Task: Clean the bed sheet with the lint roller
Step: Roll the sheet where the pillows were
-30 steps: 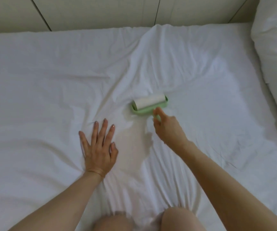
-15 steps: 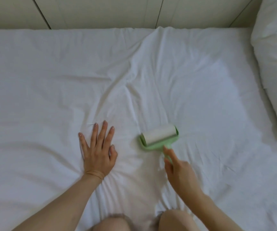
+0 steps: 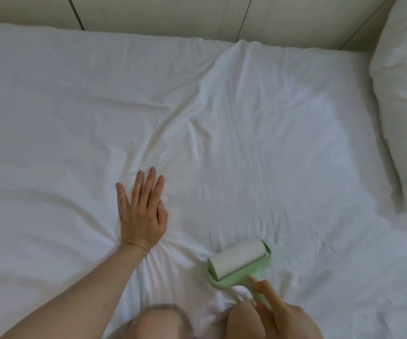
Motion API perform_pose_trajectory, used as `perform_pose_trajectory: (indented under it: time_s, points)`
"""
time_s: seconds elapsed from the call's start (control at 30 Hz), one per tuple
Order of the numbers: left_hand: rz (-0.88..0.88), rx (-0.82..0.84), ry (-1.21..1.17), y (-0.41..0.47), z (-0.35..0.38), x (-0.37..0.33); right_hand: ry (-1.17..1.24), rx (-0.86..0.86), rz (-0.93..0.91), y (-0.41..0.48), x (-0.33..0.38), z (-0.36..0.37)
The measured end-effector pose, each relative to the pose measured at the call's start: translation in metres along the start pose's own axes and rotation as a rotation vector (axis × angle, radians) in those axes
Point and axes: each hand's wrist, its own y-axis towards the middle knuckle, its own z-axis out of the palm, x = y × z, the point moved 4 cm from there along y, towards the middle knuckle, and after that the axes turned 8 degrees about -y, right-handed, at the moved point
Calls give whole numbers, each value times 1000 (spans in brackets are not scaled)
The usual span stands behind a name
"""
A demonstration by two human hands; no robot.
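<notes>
The right hand [image 3: 278, 311] is closed around the handle of the lint roller [image 3: 239, 261], which rests on the bed sheet [image 3: 271, 143] near the knees, the left hand [image 3: 141, 211] lies flat and open, and most of the creased sheet probably remains to clean.

I see the sheet [image 3: 258, 133]: white, spread over the whole bed, creased in long folds fanning from the centre toward 12 and 10 o'clock, and bunched into fine gathers at 6. The roller [image 3: 239, 263] lies on it at about 5 o'clock: pale green frame and handle, white drum flat against the cloth, handle pointing toward 5.
</notes>
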Motion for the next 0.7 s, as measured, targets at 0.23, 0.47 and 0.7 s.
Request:
perform_pose_trajectory:
  time_s: [0.23, 0.47, 0.7]
  points:
    - [-158, -98, -10, 0, -1, 7, -118, -302, -129, 70, 62, -4]
    - [-234, -114, -17, 0, -1, 11, 124, -455, -259, 180, 156, -78]
    - [-233, -114, -16, -1, -2, 10, 120, -415, -272, 143, 119, -40]
